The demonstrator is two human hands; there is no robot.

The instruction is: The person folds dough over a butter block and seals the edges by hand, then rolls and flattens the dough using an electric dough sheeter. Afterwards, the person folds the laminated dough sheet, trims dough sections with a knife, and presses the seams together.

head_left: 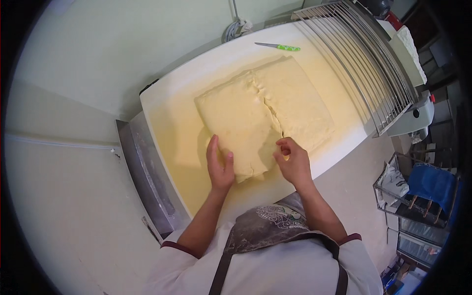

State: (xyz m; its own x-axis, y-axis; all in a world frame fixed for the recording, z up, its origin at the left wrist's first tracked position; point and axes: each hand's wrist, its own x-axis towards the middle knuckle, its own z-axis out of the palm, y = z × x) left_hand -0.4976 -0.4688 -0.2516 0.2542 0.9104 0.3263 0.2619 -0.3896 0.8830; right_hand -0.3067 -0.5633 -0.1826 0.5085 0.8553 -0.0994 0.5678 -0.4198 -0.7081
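- One big, flat, pale yellow slab of dough (233,120) lies on the white tabletop (169,123), just ahead; its split (273,116) runs away up the middle.
- Left hand (220,168): open, cupped at the dough's left edge.
- Right hand (296,163): nearer the split, fingers curled; can't tell if it holds dough.

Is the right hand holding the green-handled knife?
No: the green-handled knife lies on the worktop beyond the dough, away from the right hand.

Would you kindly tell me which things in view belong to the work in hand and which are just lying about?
In use:
- dough
- left hand, at its edge
- right hand, at its open seam
- white table beneath

Apparently lying about:
- green-handled knife
- metal rack at the table's right end
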